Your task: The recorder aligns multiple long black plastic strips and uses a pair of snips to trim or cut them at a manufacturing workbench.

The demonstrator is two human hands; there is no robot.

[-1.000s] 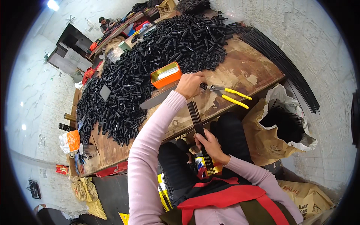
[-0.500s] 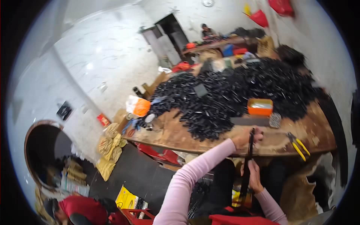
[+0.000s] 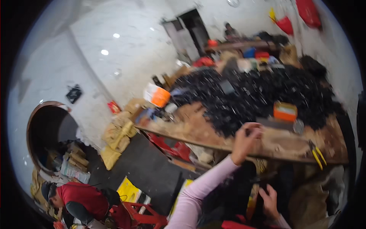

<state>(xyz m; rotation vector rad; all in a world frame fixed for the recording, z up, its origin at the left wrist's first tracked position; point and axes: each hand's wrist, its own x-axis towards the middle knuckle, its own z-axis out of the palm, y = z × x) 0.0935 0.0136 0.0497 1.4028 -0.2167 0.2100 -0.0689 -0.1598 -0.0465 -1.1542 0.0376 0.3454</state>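
"Left hand [image 3: 244, 144]?"
"Fingers curled; can't tell if gripping. Right hand [image 3: 270, 201]: fingers parted."
"And the black pieces [image 3: 259, 93]?"
"Heaped beyond the left fingers; probably light, stiff; pinch them mid-length."

Wooden table [image 3: 190, 122] bore everything | black parts [image 3: 259, 93] lay heaped across it | orange box [image 3: 285, 111] stood at the heap's front | yellow-handled pliers [image 3: 317, 154] lay near the right front edge

Workshop: workbench [image 3: 190, 124] heaped with black parts [image 3: 253, 95]; pliers [image 3: 316, 155], sacks [image 3: 117, 138].
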